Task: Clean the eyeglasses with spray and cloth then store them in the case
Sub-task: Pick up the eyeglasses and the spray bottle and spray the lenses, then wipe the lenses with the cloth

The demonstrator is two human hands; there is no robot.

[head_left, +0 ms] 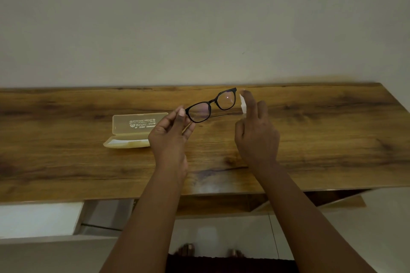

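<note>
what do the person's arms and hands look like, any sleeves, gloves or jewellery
Both arms are bare from hand to the frame's bottom edge: no sleeves, gloves, watch or bracelet show. The left hand and right hand carry no rings that can be seen. The left thumbnail is short and unpainted.
</note>
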